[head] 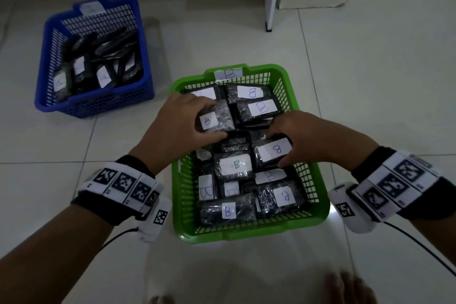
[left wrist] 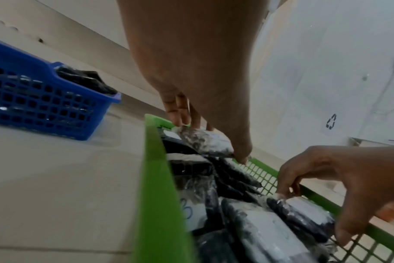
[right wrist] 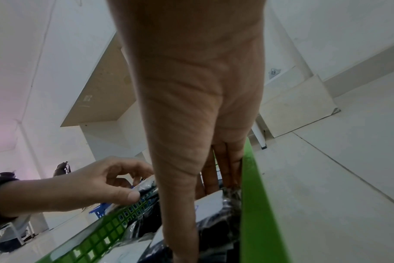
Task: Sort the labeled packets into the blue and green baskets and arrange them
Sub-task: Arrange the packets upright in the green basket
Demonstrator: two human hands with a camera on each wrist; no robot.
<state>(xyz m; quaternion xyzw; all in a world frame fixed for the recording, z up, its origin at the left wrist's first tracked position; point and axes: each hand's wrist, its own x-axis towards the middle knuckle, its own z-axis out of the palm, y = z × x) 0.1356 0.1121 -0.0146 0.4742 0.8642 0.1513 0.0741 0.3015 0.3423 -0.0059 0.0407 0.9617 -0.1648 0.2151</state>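
Since every label in the green basket (head: 249, 234) reads B, the sorting appears done and arranging is judged to be under way. One packet (head: 216, 118) is pinched in the grip of the left hand (head: 177, 123), thumb under its near edge, fingers over its far edge, tilted above the pile, probably to be laid flat. A second packet (head: 271, 152) is clasped by the right hand (head: 308, 138) in the same way. The blue basket (head: 93, 103) stands well apart on the floor, packets propped on edge inside.
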